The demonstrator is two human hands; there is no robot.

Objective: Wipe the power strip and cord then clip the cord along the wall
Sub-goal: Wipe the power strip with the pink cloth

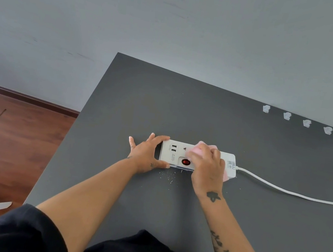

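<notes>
A white power strip (173, 153) with a red switch and two USB ports lies on the dark grey table (205, 114). My left hand (147, 155) clasps its left end between thumb and fingers. My right hand (207, 165) presses a pink cloth (197, 149) onto the top of the strip, covering its middle. The white cord (280, 188) leaves the strip's right end and runs off the right edge of the view. Several white cord clips (287, 116) sit in a row where the table meets the grey wall, at the far right.
Small white crumbs (168, 177) lie on the table just in front of the strip. The table's left edge drops to a wooden floor (15, 137). A grey wall (173, 31) rises behind the table.
</notes>
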